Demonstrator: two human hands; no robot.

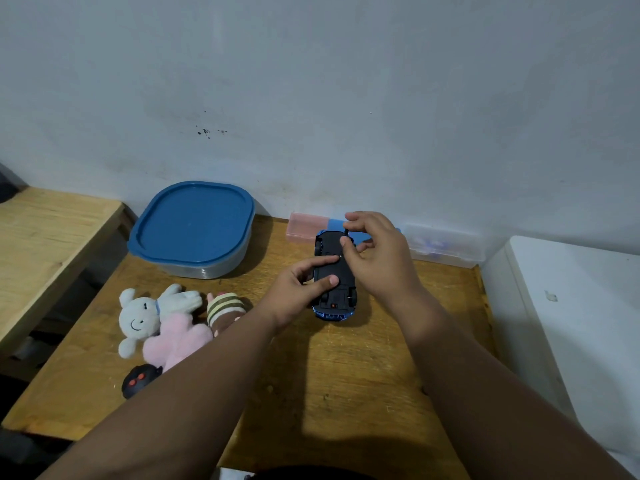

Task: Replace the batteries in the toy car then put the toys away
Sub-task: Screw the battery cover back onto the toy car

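Centrally, left hand (296, 294) gripping toy car (341, 271), right hand (377, 254) pinching dark tool (346, 232)

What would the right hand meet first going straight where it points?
The black underside of the toy car, gripped by the left hand; the right hand's thin dark tool seems on it, depth unclear.

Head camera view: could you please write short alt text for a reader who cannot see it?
A person's left hand holds an upside-down blue toy car on a wooden table while the right hand pinches a thin dark tool at its underside. Plush toys, a black remote and a blue-lidded container lie to the left.
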